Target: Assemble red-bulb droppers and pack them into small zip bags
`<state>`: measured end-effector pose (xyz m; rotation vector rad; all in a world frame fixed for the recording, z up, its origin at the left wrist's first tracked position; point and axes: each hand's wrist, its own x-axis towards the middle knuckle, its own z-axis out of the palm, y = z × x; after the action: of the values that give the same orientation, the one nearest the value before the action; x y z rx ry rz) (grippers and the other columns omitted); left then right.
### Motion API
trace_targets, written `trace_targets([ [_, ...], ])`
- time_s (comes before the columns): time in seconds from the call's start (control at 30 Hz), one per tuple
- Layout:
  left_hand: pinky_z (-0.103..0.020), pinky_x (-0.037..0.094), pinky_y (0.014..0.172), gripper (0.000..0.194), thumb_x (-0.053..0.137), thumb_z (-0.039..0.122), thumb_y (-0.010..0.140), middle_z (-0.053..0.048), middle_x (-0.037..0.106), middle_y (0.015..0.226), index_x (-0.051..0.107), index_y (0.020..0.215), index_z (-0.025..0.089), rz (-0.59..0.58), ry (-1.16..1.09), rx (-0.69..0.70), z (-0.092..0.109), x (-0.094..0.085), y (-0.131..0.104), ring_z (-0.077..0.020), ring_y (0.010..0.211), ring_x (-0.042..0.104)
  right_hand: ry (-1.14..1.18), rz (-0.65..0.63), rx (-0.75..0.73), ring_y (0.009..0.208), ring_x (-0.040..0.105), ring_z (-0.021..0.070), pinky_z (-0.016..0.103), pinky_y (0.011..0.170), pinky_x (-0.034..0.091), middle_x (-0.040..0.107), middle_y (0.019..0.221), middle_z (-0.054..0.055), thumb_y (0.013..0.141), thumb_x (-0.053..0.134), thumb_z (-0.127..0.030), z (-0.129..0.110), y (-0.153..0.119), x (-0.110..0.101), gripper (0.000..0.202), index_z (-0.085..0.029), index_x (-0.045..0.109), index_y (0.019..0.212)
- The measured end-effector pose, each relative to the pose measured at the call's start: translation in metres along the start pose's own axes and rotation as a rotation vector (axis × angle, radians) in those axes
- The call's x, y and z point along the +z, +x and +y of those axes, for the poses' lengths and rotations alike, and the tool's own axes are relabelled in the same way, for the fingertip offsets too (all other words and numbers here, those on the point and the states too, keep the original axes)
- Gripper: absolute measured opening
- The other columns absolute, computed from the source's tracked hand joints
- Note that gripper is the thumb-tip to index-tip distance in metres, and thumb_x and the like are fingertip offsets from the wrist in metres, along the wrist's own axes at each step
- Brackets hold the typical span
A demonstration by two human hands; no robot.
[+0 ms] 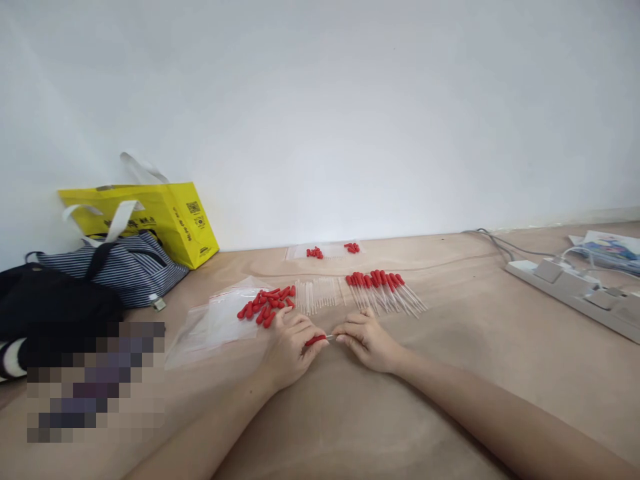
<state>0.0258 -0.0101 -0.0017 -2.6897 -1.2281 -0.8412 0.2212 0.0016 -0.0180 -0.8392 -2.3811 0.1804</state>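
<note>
Between thumb and fingers, my left hand (294,348) pinches a red rubber dropper bulb (316,340). My right hand (369,340) is closed on a thin clear dropper tube (331,337), whose end meets the mouth of the bulb. How deep the tube sits in the bulb I cannot tell. Just beyond my left hand lies a pile of loose red bulbs (260,303) on a clear plastic bag (227,313). A row of bare clear tubes (316,295) lies beside it. Farther right, droppers with red bulbs on their tubes (385,287) lie in a fanned row.
Near the wall, another clear bag (330,249) carries small groups of red bulbs. A yellow bag (187,227), a striped bag (135,267) and a black bag (55,300) stand at the left. On the right are a white power strip (565,293) with cables and printed packets (607,248).
</note>
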Motion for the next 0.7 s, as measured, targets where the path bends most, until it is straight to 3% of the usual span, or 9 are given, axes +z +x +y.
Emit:
trace_targets([
  [0.13, -0.044, 0.015, 0.095, 0.016, 0.05, 0.032, 0.08, 0.004, 0.064, 0.067, 0.06, 0.071, 0.023, 0.007, 0.03, 0.005, -0.002, 0.0, -0.001, -0.0143, 0.074, 0.055, -0.15, 0.014, -0.062, 0.075, 0.048, 0.0136, 0.03, 0.069, 0.022, 0.059, 0.078, 0.002, 0.084, 0.046, -0.023, 0.003, -0.004, -0.002, 0.017, -0.021, 0.06, 0.093],
  [0.2, -0.045, 0.014, 0.095, 0.014, 0.051, 0.036, 0.079, 0.003, 0.065, 0.076, 0.06, 0.079, 0.025, 0.004, 0.054, -0.022, -0.004, 0.0, -0.002, -0.0159, 0.08, 0.054, -0.198, 0.031, -0.044, 0.074, 0.047, 0.0143, 0.03, 0.067, 0.021, 0.059, 0.076, 0.002, 0.083, 0.047, -0.023, 0.005, -0.005, -0.002, 0.015, -0.021, 0.061, 0.089],
  [0.33, -0.048, 0.019, 0.09, 0.046, 0.058, 0.049, 0.068, -0.006, 0.057, 0.106, 0.051, 0.107, 0.026, 0.086, 0.177, -0.224, -0.017, 0.0, -0.003, -0.0254, 0.1, 0.045, -0.231, 0.164, 0.232, 0.075, 0.049, 0.0158, 0.029, 0.066, 0.021, 0.062, 0.077, 0.002, 0.081, 0.045, -0.019, 0.015, 0.003, 0.0, 0.018, -0.021, 0.059, 0.091],
  [0.4, -0.047, 0.022, 0.088, 0.046, 0.06, 0.046, 0.066, -0.008, 0.055, 0.107, 0.052, 0.105, 0.024, 0.134, 0.243, -0.369, -0.026, -0.002, -0.002, -0.0274, 0.102, 0.043, -0.271, 0.229, 0.417, 0.076, 0.051, 0.017, 0.03, 0.068, 0.021, 0.063, 0.076, 0.003, 0.08, 0.044, -0.019, 0.023, 0.013, 0.002, 0.018, -0.019, 0.057, 0.092],
  [0.5, -0.046, 0.023, 0.085, 0.039, 0.061, 0.042, 0.065, -0.007, 0.056, 0.102, 0.054, 0.099, 0.023, 0.146, 0.287, -0.535, -0.037, -0.006, -0.001, -0.0275, 0.1, 0.043, -0.383, 0.227, 0.601, 0.077, 0.052, 0.0191, 0.032, 0.07, 0.021, 0.063, 0.072, 0.004, 0.08, 0.043, -0.02, 0.032, 0.032, 0.006, 0.016, -0.016, 0.057, 0.086],
  [0.7, -0.046, 0.025, 0.082, 0.037, 0.06, 0.047, 0.064, -0.008, 0.055, 0.098, 0.058, 0.092, 0.024, 0.096, 0.339, -0.642, -0.053, -0.013, -0.003, -0.0291, 0.098, 0.042, -0.494, 0.084, 0.656, 0.083, 0.052, 0.0217, 0.035, 0.071, 0.021, 0.064, 0.087, 0.009, 0.079, 0.041, -0.019, 0.039, 0.057, 0.016, 0.02, -0.017, 0.058, 0.089],
])
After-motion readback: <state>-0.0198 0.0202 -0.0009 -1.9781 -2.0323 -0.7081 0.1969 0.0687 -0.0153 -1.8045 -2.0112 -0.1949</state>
